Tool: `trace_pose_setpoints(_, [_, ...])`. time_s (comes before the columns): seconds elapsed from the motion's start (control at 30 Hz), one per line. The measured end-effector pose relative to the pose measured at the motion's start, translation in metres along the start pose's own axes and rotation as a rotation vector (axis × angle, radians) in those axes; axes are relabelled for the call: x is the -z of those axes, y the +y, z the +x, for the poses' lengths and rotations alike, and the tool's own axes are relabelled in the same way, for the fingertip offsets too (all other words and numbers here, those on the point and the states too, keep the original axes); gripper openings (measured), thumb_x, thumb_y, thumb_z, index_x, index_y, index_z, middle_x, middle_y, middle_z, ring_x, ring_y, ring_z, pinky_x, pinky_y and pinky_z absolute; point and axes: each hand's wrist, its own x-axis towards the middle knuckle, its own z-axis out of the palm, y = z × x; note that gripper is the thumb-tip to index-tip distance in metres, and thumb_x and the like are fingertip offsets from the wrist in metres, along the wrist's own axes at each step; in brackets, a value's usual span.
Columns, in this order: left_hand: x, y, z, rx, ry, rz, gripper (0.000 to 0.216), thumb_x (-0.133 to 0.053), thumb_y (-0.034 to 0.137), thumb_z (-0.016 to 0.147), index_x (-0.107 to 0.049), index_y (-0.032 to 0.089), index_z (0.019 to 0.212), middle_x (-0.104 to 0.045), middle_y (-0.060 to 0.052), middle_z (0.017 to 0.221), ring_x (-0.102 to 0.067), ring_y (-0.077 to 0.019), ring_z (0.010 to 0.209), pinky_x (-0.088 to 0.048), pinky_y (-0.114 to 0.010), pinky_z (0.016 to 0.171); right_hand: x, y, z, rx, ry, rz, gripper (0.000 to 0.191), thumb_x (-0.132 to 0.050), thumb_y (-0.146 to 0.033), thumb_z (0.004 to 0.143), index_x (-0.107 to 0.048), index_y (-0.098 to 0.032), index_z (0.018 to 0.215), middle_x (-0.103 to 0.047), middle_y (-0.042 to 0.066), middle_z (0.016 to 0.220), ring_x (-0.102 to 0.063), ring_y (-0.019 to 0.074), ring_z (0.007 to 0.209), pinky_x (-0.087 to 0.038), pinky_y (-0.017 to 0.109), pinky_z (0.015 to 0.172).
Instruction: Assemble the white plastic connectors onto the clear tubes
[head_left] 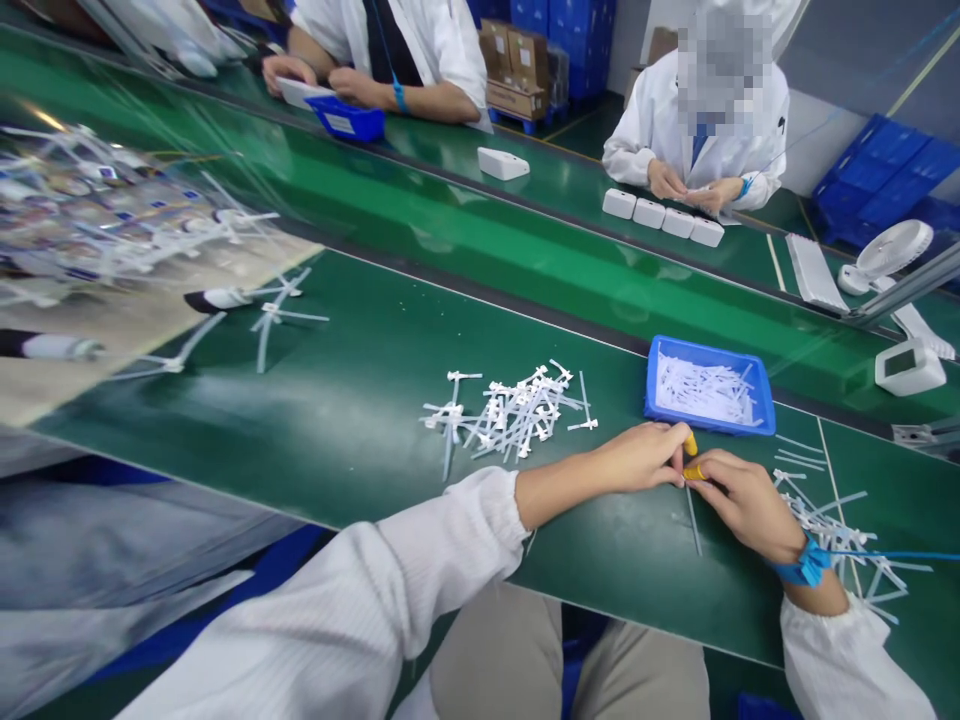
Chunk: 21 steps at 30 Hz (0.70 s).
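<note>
My left hand and my right hand meet above the green bench, their fingertips pinched together and wearing yellow finger cots. From between them a thin whitish strip slants down towards me. Any small piece at its upper end is mostly hidden by the fingers. Left of my hands lies a loose pile of similar strips with small white plastic ends. More strips are scattered beside my right wrist, which wears a blue wrist strap with a cord. Just beyond my hands stands a blue bin of whitish strips.
A few single strips lie right of the bin. At far left are bundled, blurred parts on a beige surface. Across the green conveyor belt, two people in white coats handle white parts. White housings stand in a row there.
</note>
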Motion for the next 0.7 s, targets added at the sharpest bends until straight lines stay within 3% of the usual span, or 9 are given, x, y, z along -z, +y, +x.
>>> trace_pose_setpoints(0.13, [0.0010,0.0012,-0.0002,0.020,0.006,-0.008,0.039,-0.089,0.021,0.091,-0.052,0.022,0.102,-0.078,-0.001,0.096,-0.073,-0.0235,0.103,-0.045,-0.031,0.081,0.0020,-0.0018,0.0015,-0.019,-0.039,0.023,0.026,-0.056,-0.025,0.110,-0.074,-0.023,0.093,-0.076,0.007,0.100,-0.074,0.0239,0.092,-0.059,0.035,0.082])
trace_pose_setpoints(0.37, [0.0013,-0.0008,0.0002,0.003,0.001,-0.017,0.038,-0.089,0.021,0.091,-0.051,0.022,0.100,-0.080,-0.001,0.097,-0.073,-0.0235,0.104,-0.045,-0.032,0.083,0.0040,0.0035,-0.0038,-0.047,-0.011,0.069,0.016,-0.060,-0.031,0.110,-0.076,-0.027,0.111,-0.077,0.008,0.115,-0.075,0.0259,0.101,-0.061,0.038,0.089])
trace_pose_setpoints(0.7, [0.0032,0.0042,0.0003,0.006,-0.012,-0.006,0.041,-0.088,0.020,0.091,-0.048,0.023,0.098,-0.079,0.000,0.096,-0.074,-0.0242,0.103,-0.044,-0.032,0.082,0.0040,0.0013,-0.0025,-0.012,-0.026,0.016,0.021,-0.054,-0.029,0.113,-0.071,-0.026,0.101,-0.076,0.006,0.104,-0.073,0.0247,0.094,-0.057,0.036,0.083])
